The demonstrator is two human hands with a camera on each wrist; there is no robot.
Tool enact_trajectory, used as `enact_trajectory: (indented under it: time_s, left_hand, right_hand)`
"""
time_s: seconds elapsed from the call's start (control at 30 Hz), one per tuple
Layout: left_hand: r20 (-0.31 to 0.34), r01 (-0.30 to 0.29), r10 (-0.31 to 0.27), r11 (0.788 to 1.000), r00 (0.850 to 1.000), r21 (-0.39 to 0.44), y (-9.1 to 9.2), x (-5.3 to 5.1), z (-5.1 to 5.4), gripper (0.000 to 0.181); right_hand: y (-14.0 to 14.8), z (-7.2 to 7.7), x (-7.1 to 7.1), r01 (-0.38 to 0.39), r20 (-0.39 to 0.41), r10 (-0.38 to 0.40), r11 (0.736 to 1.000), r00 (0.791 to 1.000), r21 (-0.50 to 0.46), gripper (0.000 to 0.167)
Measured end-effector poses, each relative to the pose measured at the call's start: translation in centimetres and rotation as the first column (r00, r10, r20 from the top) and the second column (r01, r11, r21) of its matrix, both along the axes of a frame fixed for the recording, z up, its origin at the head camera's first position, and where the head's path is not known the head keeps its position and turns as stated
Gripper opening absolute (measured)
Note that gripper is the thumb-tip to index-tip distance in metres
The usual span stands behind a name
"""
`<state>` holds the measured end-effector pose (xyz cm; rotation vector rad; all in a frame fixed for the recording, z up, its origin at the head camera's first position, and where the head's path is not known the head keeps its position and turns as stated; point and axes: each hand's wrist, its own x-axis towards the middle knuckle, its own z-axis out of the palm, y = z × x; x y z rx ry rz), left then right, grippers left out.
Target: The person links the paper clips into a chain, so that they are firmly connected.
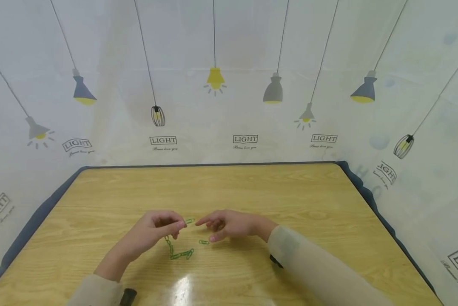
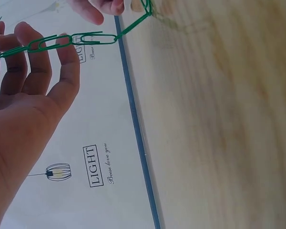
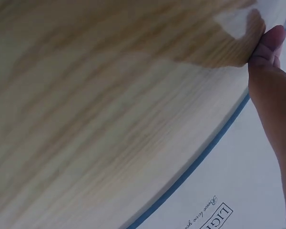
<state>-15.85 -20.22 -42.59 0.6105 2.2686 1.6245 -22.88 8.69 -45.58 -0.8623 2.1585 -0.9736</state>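
Observation:
My left hand (image 1: 157, 227) pinches a chain of green paper clips between thumb and fingers. One end clip (image 1: 189, 221) sticks out past the fingertips toward the right. Below the hand the paper clip chain (image 1: 171, 248) hangs down, its lower part lying on the table; in the left wrist view several linked clips (image 2: 93, 38) pass in front of the fingers. A single loose paper clip (image 1: 203, 242) lies on the table by the right thumb. My right hand (image 1: 232, 223) holds nothing visible, index finger reaching toward the end clip, a small gap between. The right wrist view shows only part of that hand (image 3: 269, 50).
The wood-grain table (image 1: 274, 191) has a dark blue edge strip (image 1: 209, 165) along its back and sides. Behind it hangs a pale sheet (image 1: 190, 85) printed with lamps. Dark bands (image 1: 128, 296) sit at the sleeve cuffs.

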Motion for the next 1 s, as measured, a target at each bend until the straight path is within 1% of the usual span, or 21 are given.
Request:
enact_trajectory:
  time_s: [0.1,0.2,0.27,0.37,0.53,0.63,0.73,0.87,1.0]
  left_hand:
    - [0.004,0.020,-0.020,1.000,1.000,0.001,0.0,0.2,-0.2,0.026]
    - [0.001,0.031,-0.031,0.999,1.000,0.006,0.0,0.3,-0.5,0.027]
    - [-0.001,0.030,-0.030,0.999,1.000,0.011,-0.1,0.4,-0.7,0.029]
    - [-0.004,0.023,-0.023,1.000,1.000,0.012,-0.1,0.4,-0.9,0.032]
    - [-0.001,0.018,-0.018,1.000,1.000,0.014,-0.2,0.5,-1.0,0.035]
    - [-0.004,0.020,-0.019,1.000,1.000,0.018,-0.2,0.5,-0.9,0.034]
    - [-0.006,0.026,-0.026,0.999,1.000,0.019,-0.3,0.5,-0.8,0.033]
    - [-0.001,0.033,-0.033,0.999,0.999,0.022,-0.3,0.4,-0.8,0.031]
    - [0.005,0.027,-0.027,1.000,1.000,0.014,-0.3,0.3,-0.8,0.033]
  right_hand:
    - [-0.1,-0.2,-0.2,-0.027,-0.022,0.027,0.999,0.999,0.021,0.055]
    - [-0.2,-0.4,-0.4,-0.031,-0.043,0.033,0.999,0.999,0.034,0.052]
    - [-0.4,-0.5,-0.5,-0.036,-0.057,0.038,0.998,0.998,0.042,0.050]
    - [-0.6,-0.7,-0.6,-0.056,-0.099,0.062,0.996,0.993,0.069,0.047]
    - [-1.2,-0.8,-0.7,-0.068,-0.155,0.084,0.992,0.984,0.102,0.035]
    - [-1.5,-0.6,-0.5,-0.067,-0.174,0.086,0.991,0.981,0.113,0.029]
    - [-1.8,-0.6,-0.3,-0.047,-0.200,0.072,0.990,0.977,0.129,0.027]
    - [-2.1,-0.9,-0.4,-0.025,-0.234,0.059,0.989,0.970,0.146,0.022]
    - [-2.3,-0.9,-0.6,-0.016,-0.247,0.055,0.987,0.967,0.158,0.019]
